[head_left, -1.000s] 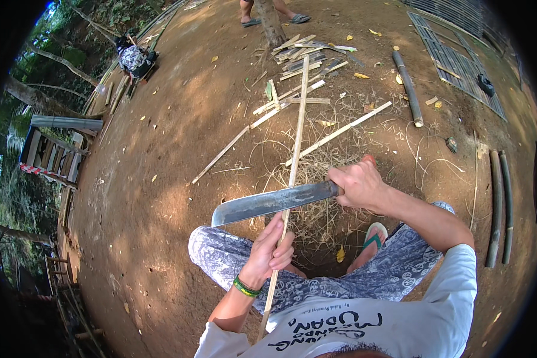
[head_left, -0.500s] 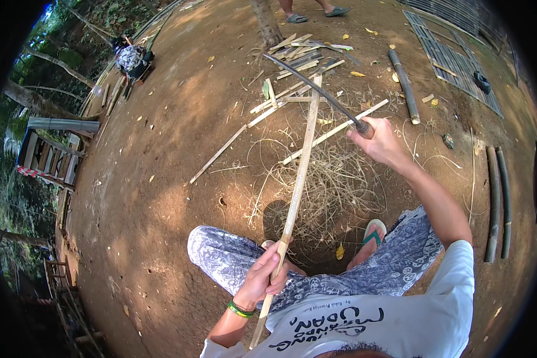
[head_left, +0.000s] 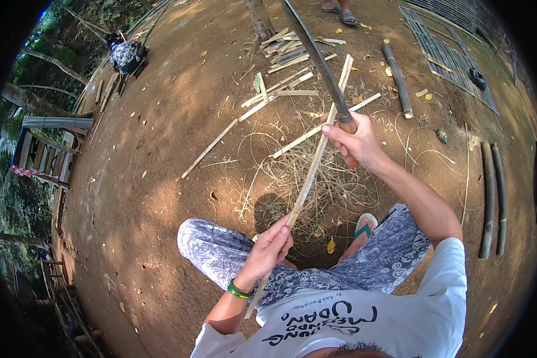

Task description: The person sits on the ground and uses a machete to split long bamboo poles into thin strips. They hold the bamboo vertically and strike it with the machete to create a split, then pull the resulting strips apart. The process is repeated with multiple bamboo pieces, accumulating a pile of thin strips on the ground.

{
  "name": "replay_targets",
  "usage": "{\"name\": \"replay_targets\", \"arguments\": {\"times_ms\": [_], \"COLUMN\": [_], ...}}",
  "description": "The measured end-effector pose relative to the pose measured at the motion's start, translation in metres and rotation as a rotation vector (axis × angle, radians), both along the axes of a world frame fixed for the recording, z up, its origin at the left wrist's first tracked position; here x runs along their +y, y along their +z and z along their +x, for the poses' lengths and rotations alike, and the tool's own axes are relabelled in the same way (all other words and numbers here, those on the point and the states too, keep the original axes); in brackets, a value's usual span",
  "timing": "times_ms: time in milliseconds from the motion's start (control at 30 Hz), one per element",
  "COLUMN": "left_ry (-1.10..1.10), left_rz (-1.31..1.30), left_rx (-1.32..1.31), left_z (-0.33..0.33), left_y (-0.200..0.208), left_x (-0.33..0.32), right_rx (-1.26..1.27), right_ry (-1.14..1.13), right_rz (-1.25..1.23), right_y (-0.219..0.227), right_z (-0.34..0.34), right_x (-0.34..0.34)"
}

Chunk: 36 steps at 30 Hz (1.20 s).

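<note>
A long pale bamboo strip [head_left: 314, 173] slants up from my lap, its far end lying over the straw-like shavings in this view. My left hand [head_left: 269, 249] is closed around its lower part, above my left thigh. In my right fist [head_left: 359, 142] is a machete by its wooden handle, the dark blade [head_left: 319, 59] pointing up and away. The blade's base crosses the strip's upper part. My right thumb lies at the strip's edge; whether it presses on it I cannot tell.
Thin curly shavings [head_left: 334, 191] are heaped before my feet. Split bamboo pieces [head_left: 289, 51] are piled by a tree trunk [head_left: 259, 21]. To the right lie dark poles [head_left: 488, 197] and a slatted bamboo panel [head_left: 450, 53]. A person's sandalled feet [head_left: 346, 15] are at the far edge.
The machete has swung more upright and its handle has come down to the strip. My left hand has moved up, and the strip's far end has shifted right. The other person's feet have moved.
</note>
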State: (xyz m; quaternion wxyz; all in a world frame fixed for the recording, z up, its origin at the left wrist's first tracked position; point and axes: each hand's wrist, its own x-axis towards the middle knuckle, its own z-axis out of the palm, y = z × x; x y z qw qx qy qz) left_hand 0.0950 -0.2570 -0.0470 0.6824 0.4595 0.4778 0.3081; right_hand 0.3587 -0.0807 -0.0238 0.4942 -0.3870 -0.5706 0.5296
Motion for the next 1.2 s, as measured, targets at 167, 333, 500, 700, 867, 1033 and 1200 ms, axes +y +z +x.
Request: {"name": "replay_targets", "arguments": {"times_ms": [167,333,500,700,867,1033,1200], "left_ry": [0.081,0.197,0.226,0.251,0.279,0.297,0.306], "left_rz": [0.170,0.170,0.232,0.139,0.144,0.230,0.230], "left_rx": [0.200,0.224,0.297,0.157,0.186,0.281,0.281], "left_z": [0.007,0.013,0.011,0.015,0.015,0.012,0.011], "left_y": [0.011,0.022,0.013,0.022,0.017,0.001,0.001], "left_x": [-0.004,-0.008,-0.010,-0.005,-0.003,-0.002,-0.003], "right_rx": [0.038,0.007,0.015,0.033,-0.023,-0.017,-0.021], "right_ry": [-0.007,-0.010,-0.012,0.047,0.082,0.063,0.069], "right_rz": [-0.008,0.010,-0.028,-0.064,-0.098,-0.047,-0.072], "right_y": [0.006,0.011,0.017,0.018,0.018,0.000,0.005], "right_z": [0.001,-0.002,-0.008,-0.008,-0.021,-0.029,-0.030], "right_x": [0.001,0.000,-0.007,-0.009,-0.019,-0.019,-0.019]}}
